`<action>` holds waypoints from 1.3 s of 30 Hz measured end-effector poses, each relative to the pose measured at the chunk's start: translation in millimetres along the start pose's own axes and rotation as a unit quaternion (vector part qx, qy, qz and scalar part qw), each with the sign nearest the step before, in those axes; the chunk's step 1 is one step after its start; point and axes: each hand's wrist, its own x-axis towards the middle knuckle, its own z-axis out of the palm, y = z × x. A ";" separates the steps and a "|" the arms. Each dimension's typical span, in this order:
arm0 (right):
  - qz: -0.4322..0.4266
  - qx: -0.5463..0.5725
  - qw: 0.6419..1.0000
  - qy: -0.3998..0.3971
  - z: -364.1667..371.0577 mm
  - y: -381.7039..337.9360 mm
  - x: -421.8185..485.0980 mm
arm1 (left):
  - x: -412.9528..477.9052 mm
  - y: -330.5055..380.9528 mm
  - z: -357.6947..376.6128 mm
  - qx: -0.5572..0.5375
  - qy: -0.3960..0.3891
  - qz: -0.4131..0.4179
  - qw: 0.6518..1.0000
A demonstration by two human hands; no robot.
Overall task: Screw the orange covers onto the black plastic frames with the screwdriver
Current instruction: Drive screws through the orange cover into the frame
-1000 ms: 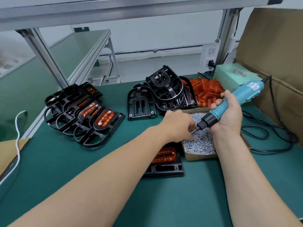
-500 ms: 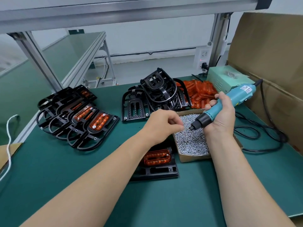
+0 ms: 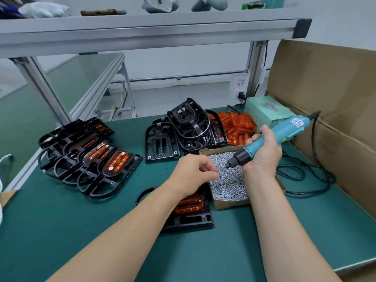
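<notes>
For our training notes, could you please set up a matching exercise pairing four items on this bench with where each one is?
1. electric screwdriver
2. loose orange covers
3. box of screws
4. finished frames

A. stacked at the bench's left
B. piled behind the box of screws
C. held in the right hand
D. below the left hand's fingertips

Pairs: 1-C, 2-B, 3-D, 4-A

left hand (image 3: 193, 171) pinched, right hand (image 3: 264, 153) gripping
</notes>
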 end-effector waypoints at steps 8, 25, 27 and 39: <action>0.004 -0.037 0.999 -0.021 6.8 10.2 -13.0 | -18.3 -3.0 -7.1 0.003 0.038 -0.010 0.999; -0.205 -0.228 0.935 -0.178 47.6 37.0 -91.9 | -56.5 -17.2 -32.3 0.217 0.106 0.014 0.970; -0.200 -0.241 0.930 -0.192 48.9 43.6 -98.8 | -62.8 -23.1 -40.0 0.192 0.096 -0.010 0.977; -0.214 -0.320 0.874 -0.297 41.7 62.3 -117.4 | -116.9 -89.3 -61.5 0.129 -0.011 -0.053 0.990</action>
